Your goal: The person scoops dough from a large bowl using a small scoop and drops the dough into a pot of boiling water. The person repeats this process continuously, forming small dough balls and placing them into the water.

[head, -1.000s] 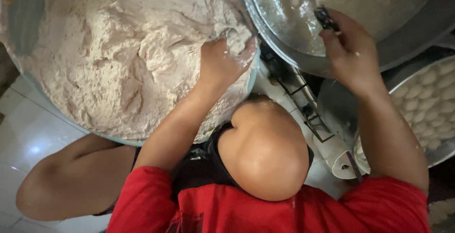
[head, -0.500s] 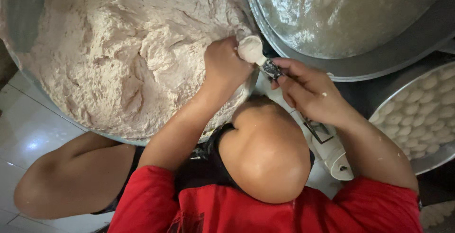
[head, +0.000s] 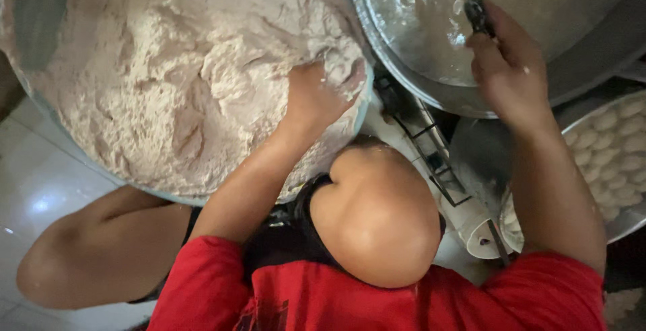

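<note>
Dough mass [head: 168,82]: soft, sticky, likely heavy; left hand [head: 316,99] grasps its edge. Right hand [head: 505,68] clenched on dark-handled scoop [head: 476,16] over wet metal pan [head: 431,42].

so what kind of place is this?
Likely a small food-making workshop, worked on a tiled floor: a big basin of dough, a metal pan of liquid and a tray of shaped white balls.

Left hand [head: 316,99] extended forward, palm down, fingers curled and dusted white, forearm bare. Right hand [head: 501,68] raised further out, fingers closed in a fist-like grip, wrist straight, red sleeve at shoulder.
</note>
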